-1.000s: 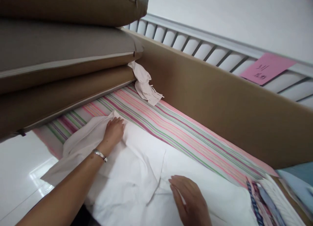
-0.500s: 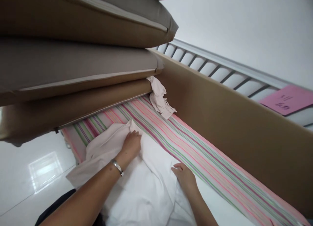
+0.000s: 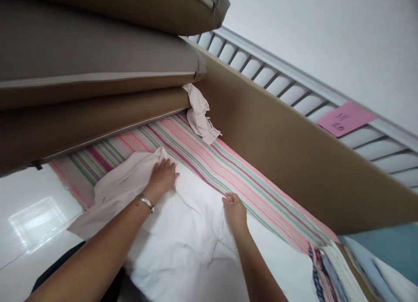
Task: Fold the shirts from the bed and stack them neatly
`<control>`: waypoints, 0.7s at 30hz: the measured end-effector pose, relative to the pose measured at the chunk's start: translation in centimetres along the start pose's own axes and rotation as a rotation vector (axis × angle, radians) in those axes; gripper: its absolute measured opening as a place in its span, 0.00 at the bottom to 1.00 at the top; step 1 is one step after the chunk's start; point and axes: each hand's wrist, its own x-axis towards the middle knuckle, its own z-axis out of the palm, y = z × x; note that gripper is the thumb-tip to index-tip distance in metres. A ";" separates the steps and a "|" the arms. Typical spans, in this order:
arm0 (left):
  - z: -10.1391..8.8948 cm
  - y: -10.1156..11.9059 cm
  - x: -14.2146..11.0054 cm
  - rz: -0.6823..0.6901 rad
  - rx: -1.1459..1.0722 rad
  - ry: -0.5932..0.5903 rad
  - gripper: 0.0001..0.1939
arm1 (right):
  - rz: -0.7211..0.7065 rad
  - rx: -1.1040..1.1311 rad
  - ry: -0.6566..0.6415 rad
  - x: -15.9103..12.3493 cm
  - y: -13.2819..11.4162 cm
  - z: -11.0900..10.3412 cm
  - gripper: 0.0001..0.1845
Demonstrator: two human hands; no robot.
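A large, wrinkled piece of white cloth lies on a striped sheet of pink, green and purple. My left hand, with a silver bangle at the wrist, rests on the cloth's far left part with its fingers spread flat. Farther right, my right hand pinches the far edge of the same white cloth between thumb and fingers. Beyond both hands, a crumpled pale pink cloth with ties hangs out from under the stacked cushions.
Thick brown-grey cushions are piled at the upper left. A brown panel runs along the far side, with a white slatted rail and a pink note behind. Folded clothes stand in a row at lower right. Shiny floor tiles show at left.
The view has swung right and down, bringing the folded clothes into sight. My left hand's fingers have gone from curled to spread on the cloth. The right hand stays at the cloth's edge.
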 end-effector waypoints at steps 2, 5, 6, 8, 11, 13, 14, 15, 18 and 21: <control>0.2 0.1 0.2 -0.018 0.009 -0.004 0.24 | -0.004 0.016 0.032 -2.1 0.0 -0.4 0.19; 0.4 0.3 0.4 -0.024 0.013 -0.005 0.25 | -0.204 0.037 0.065 -7.6 0.5 -0.9 0.16; 0.5 0.3 0.4 -0.023 0.016 -0.005 0.25 | -0.327 0.027 0.079 -9.7 0.7 -0.8 0.14; 0.6 0.3 0.4 -0.021 0.018 -0.007 0.25 | -0.587 -0.037 0.127 -13.7 1.3 -0.3 0.13; 0.8 0.2 0.3 -0.013 0.012 0.003 0.26 | -0.813 -0.188 0.159 -17.0 2.2 1.1 0.18; 1.0 0.1 0.2 -0.014 0.001 0.012 0.26 | -0.863 -0.258 0.160 -17.2 2.4 1.9 0.18; 1.1 0.1 0.2 -0.016 -0.006 0.013 0.27 | -0.878 -0.281 0.171 -16.9 2.4 2.1 0.18; 1.2 0.1 0.2 -0.019 -0.014 0.012 0.27 | -0.889 -0.299 0.184 -16.5 2.4 2.2 0.18; 1.2 0.0 0.1 -0.021 -0.035 0.010 0.28 | -0.903 -0.341 0.205 -15.4 2.3 1.8 0.15; 1.2 0.0 0.0 -0.015 -0.038 0.010 0.27 | -0.923 -0.356 0.218 -14.9 3.0 1.0 0.14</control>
